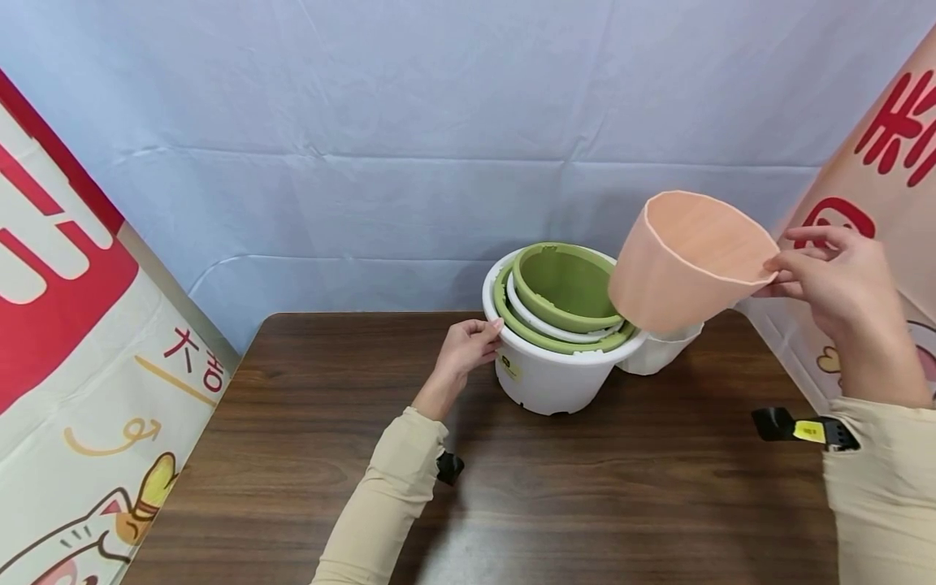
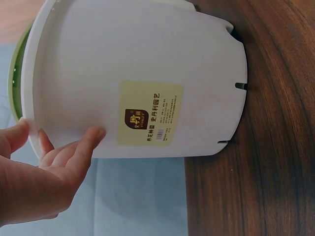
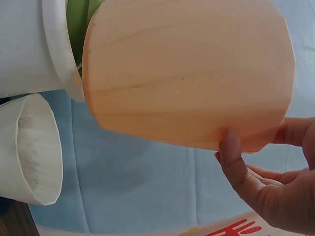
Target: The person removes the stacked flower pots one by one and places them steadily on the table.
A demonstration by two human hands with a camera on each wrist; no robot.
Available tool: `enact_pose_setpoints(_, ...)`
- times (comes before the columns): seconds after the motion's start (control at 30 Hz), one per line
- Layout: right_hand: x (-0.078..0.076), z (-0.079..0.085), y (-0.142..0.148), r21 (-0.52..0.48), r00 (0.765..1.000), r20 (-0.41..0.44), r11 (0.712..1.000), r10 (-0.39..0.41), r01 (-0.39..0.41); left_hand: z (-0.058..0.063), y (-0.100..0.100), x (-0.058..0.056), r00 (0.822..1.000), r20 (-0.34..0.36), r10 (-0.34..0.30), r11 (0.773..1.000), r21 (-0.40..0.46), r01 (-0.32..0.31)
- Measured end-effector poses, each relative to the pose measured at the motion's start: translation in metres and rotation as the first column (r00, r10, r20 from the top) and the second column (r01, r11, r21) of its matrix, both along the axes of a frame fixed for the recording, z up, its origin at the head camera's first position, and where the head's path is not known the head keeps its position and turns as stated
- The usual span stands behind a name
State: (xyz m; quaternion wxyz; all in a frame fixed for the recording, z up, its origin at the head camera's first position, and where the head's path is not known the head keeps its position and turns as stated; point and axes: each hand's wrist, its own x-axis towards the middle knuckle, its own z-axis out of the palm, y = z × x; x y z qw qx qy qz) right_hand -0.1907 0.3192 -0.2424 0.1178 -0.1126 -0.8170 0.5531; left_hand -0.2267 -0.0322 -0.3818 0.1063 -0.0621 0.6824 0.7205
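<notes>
My right hand (image 1: 841,276) pinches the rim of a peach-coloured flower pot (image 1: 658,272), thumb on one side of the wall and fingers on the other. That pot is held tilted off the table, its base by the right edge of a nested stack. The outermost of the stack is a large white flower pot (image 1: 552,388), standing upright with a yellow label (image 2: 150,114) on its side. Inside it sit green and white pots, the top one a green pot (image 1: 563,280). With thumb and fingers, my left hand (image 1: 464,349) grips the large white pot's left rim.
A smaller white pot (image 1: 661,353) stands right of the stack, partly hidden behind the peach pot; its opening shows in the right wrist view. The dark wooden table (image 1: 621,496) ends at a pale blue cloth (image 1: 366,203). Printed banners hang at both sides.
</notes>
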Motion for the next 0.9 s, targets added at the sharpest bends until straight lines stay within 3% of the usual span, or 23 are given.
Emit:
enact_pose_setpoints(0.57, 0.010, -0.011, 0.015, 0.106, 0.993, 0.066, 0.990, -0.102, 0.095, -0.001, 0.000, 0.000, 1.000, -0.012, -0.002, 1.000, 0.006, 0.002)
enact_pose_setpoints(0.9, 0.017, -0.017, 0.027, 0.032, 0.996, 0.037, 0.997, -0.078, 0.077, -0.001, 0.001, -0.001, 1.000, -0.015, 0.007, 1.000, 0.013, -0.007)
